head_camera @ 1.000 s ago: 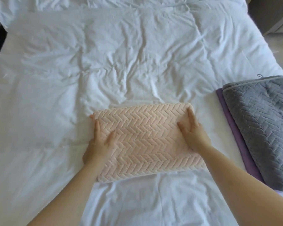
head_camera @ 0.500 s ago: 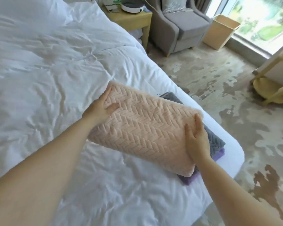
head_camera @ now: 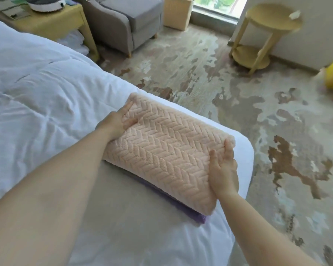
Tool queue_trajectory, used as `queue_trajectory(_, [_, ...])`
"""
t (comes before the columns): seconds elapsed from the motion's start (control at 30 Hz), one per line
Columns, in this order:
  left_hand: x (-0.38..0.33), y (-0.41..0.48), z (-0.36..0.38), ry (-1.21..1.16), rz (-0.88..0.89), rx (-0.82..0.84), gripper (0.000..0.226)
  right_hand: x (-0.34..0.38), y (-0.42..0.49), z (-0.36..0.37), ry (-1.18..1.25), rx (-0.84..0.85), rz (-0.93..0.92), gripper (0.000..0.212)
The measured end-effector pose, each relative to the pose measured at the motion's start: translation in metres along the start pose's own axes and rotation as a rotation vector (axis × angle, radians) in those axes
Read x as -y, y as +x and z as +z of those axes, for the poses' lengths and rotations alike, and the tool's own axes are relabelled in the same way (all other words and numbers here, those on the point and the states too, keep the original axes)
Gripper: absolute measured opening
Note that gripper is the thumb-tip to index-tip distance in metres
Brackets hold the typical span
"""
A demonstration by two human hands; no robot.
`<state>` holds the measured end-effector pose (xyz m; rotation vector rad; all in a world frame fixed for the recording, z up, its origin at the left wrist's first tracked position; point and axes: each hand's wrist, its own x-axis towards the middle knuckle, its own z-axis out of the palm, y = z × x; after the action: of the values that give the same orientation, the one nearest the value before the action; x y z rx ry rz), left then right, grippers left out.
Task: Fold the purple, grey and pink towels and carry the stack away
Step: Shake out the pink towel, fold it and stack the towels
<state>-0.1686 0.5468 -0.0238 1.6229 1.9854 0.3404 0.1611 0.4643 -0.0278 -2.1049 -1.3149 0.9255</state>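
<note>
Pink towel [head_camera: 167, 150], folded, sits on top of the stack at the bed [head_camera: 46, 93] corner, by the edge. Purple towel [head_camera: 192, 214] peeks out under it at 5 o'clock. Grey one not visible, prob. sandwiched between.

Left hand [head_camera: 115, 122] lies flat on the pink towel's 10 o'clock end, fingers straight, nothing gripped. Right hand [head_camera: 223, 173] is flat against its 4 o'clock end, thumb on top, fingers fairly straight, not clamped.

Step in hand, IMO: square the pink layer on the stack, then lift. To do it well, nudge both ends so edges line up w/ the purple below, then slide fingers under the bottom layer, not just the pink, and squeeze evenly from both ends so plush layers don't slip.

Around: patterned carpet [head_camera: 238, 93] from 12 to 4 o'clock; grey armchair [head_camera: 127, 22] at 11; beige basket [head_camera: 177, 10] at 12; round yellow side table [head_camera: 267, 31] at 1; yellow bedside table [head_camera: 52, 24] at 10. The stack's closeness to the bed's edge is the main hazard, as a nudge toward 3 o'clock could tip it off. The side table narrows the walk-out path.
</note>
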Motion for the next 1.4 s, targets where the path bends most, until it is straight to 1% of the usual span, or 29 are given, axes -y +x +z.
queue_trajectory(0.07, [0.004, 0.006, 0.005, 0.028, -0.001, 0.014, 0.065, -0.004, 0.004, 0.006, -0.03, 0.009, 0.018, 0.054])
queue_trajectory(0.13, [0.004, 0.007, 0.008, 0.099, -0.05, 0.028, 0.065, -0.004, 0.007, 0.008, -0.062, 0.036, 0.072, 0.053])
queue_trajectory(0.17, [0.003, 0.005, 0.009, 0.152, -0.083, -0.003, 0.066, -0.005, 0.006, 0.008, -0.097, 0.036, 0.088, 0.053])
queue_trajectory(0.2, [0.0, 0.001, 0.009, 0.206, -0.096, -0.076, 0.066, -0.004, 0.006, 0.006, -0.152, 0.012, 0.072, 0.053])
queue_trajectory(0.23, [-0.006, -0.005, 0.009, 0.254, -0.049, -0.185, 0.064, -0.001, 0.006, 0.004, -0.212, -0.035, 0.024, 0.053])
queue_trajectory(0.27, [-0.014, -0.01, 0.011, 0.286, 0.067, -0.292, 0.06, 0.004, 0.005, 0.002, -0.267, -0.088, -0.055, 0.054])
queue_trajectory(0.3, [-0.023, -0.016, 0.014, 0.316, 0.224, -0.346, 0.056, 0.012, 0.003, 0.002, -0.332, -0.125, -0.152, 0.054])
queue_trajectory(0.33, [-0.033, -0.022, 0.021, 0.365, 0.377, -0.33, 0.054, 0.021, 0.001, 0.004, -0.406, -0.132, -0.248, 0.055])
queue_trajectory(0.37, [-0.041, -0.029, 0.03, 0.424, 0.495, -0.247, 0.053, 0.029, -0.001, 0.009, -0.48, -0.104, -0.322, 0.056])
queue_trajectory(0.4, [-0.048, -0.035, 0.04, 0.466, 0.548, -0.136, 0.053, 0.036, -0.004, 0.016, -0.541, -0.055, -0.37, 0.058])
queue_trajectory(0.43, [-0.05, -0.04, 0.049, 0.491, 0.541, -0.044, 0.051, 0.04, -0.007, 0.025, -0.584, 0.003, -0.39, 0.06])
queue_trajectory(0.47, [-0.048, -0.042, 0.057, 0.494, 0.509, -0.005, 0.051, 0.04, -0.008, 0.033, -0.609, 0.057, -0.389, 0.061])
queue_trajectory(0.53, [-0.041, -0.038, 0.066, 0.527, 0.445, -0.025, 0.054, 0.035, -0.003, 0.045, -0.65, 0.12, -0.363, 0.063])
queue_trajectory(0.57, [-0.038, -0.036, 0.07, 0.56, 0.43, -0.039, 0.057, 0.029, 0.001, 0.048, -0.682, 0.124, -0.348, 0.063])
queue_trajectory(0.7, [-0.031, -0.028, 0.091, 0.638, 0.412, -0.066, 0.062, 0.008, 0.009, 0.061, -0.739, 0.075, -0.309, 0.063])
queue_trajectory(0.87, [-0.018, -0.015, 0.111, 0.6, 0.435, -0.089, 0.06, -0.009, 0.019, 0.08, -0.787, 0.0, -0.314, 0.065])
queue_trajectory(1.0, [-0.013, -0.005, 0.119, 0.608, 0.433, -0.093, 0.06, -0.011, 0.029, 0.09, -0.816, -0.004, -0.313, 0.065])
queue_trajectory(1.1, [-0.019, -0.006, 0.111, 0.61, 0.428, -0.057, 0.062, -0.011, 0.027, 0.083, -0.72, 0.038, -0.327, 0.062])
queue_trajectory(1.17, [-0.019, -0.013, 0.101, 0.595, 0.394, -0.111, 0.066, -0.013, 0.021, 0.071, -0.594, 0.053, -0.311, 0.066])
queue_trajectory(1.2, [-0.016, -0.016, 0.093, 0.587, 0.345, -0.151, 0.07, -0.013, 0.018, 0.064, -0.534, 0.055, -0.273, 0.07])
queue_trajectory(1.27, [-0.004, -0.019, 0.073, 0.557, 0.186, -0.191, 0.08, -0.014, 0.011, 0.053, -0.444, 0.041, -0.151, 0.081])
queue_trajectory(1.33, [0.009, -0.016, 0.053, 0.487, 0.049, -0.143, 0.086, -0.014, 0.004, 0.045, -0.309, 0.04, 0.0, 0.089])
queue_trajectory(1.37, [0.015, -0.013, 0.045, 0.414, 0.001, -0.105, 0.087, -0.014, 0.001, 0.042, -0.204, 0.045, 0.075, 0.091])
queue_trajectory(1.4, [0.02, -0.01, 0.038, 0.29, -0.036, -0.064, 0.089, -0.016, -0.001, 0.04, -0.091, 0.048, 0.143, 0.091])
